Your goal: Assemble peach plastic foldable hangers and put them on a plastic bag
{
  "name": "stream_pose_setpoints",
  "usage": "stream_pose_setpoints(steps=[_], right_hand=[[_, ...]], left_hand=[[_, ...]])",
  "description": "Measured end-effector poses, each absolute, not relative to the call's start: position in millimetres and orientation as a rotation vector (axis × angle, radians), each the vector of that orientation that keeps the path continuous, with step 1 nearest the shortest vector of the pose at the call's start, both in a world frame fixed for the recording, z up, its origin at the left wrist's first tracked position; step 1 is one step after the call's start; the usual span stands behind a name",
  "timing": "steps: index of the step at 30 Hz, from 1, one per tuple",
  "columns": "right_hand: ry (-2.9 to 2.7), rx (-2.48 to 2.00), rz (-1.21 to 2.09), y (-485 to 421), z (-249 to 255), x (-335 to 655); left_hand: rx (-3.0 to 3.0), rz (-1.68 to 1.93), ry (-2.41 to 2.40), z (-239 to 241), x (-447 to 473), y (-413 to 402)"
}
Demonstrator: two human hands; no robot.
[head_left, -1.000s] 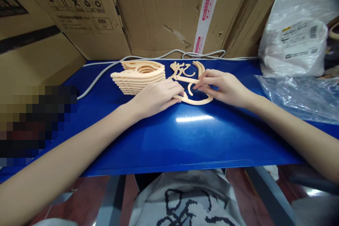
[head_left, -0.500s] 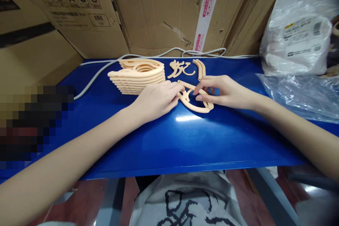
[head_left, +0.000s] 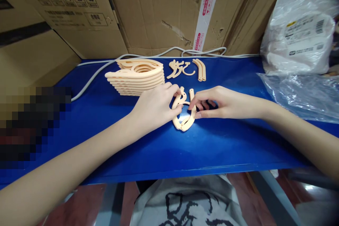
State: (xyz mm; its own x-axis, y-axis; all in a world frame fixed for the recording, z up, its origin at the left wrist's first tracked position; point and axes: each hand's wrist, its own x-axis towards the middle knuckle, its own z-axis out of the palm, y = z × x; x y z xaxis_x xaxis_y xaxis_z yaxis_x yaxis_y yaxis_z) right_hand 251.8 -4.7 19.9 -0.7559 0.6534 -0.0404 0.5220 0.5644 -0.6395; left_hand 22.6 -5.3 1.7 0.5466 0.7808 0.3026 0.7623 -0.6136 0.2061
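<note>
A cream plastic folding hanger [head_left: 183, 127] rests low over the blue tabletop between my hands, its curved pieces making a loop with a gap at the far side. My left hand [head_left: 160, 104] grips its left side with thumb and fingers. On the right side, my right hand [head_left: 215, 103] pinches the straight-ended arm between thumb and fingertips. Just beyond my left hand stands a neat stack of cream hangers [head_left: 136, 83]. Several loose hooks [head_left: 177, 69] lie behind the held hanger, beside a few curved hanger arms [head_left: 200, 70].
Cardboard boxes [head_left: 159, 14] wall off the back and left of the blue table [head_left: 148, 152]. A white cable [head_left: 90, 88] runs along the rear edge. At right sit a filled plastic bag [head_left: 296, 42] and a flat clear plastic sheet [head_left: 299, 93].
The hanger has been turned from lying crosswise to pointing toward me, and drawn slightly nearer and left. My right hand moved nearer, away from the loose curved arms.
</note>
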Motion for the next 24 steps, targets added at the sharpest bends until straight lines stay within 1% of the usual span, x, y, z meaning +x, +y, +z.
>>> stream_pose_setpoints(steps=[6, 8, 10, 14, 16, 18, 24], right_hand=[[-2.589, -1.012, 0.991, -3, 22, 256], [-2.568, -1.026, 0.914, 2, 23, 258], [-2.548, -1.048, 0.695, 13, 24, 259], [-2.546, -1.098, 0.057, 51, 20, 257], [-2.605, -1.068, -0.198, 71, 16, 252], [-2.674, -1.053, -0.322, 86, 11, 245], [-2.810, -1.075, -0.432, 100, 3, 227]], left_hand=[[2.803, 0.434, 1.345, 6, 27, -10], [2.856, 0.389, 1.355, 6, 27, -11], [2.896, 0.345, 1.351, 7, 26, -10], [2.965, 0.300, 1.368, 7, 23, -6], [2.998, 0.320, 1.380, 7, 22, -4], [3.023, 0.348, 1.374, 6, 21, -2], [3.075, 0.323, 1.329, 4, 20, -1]])
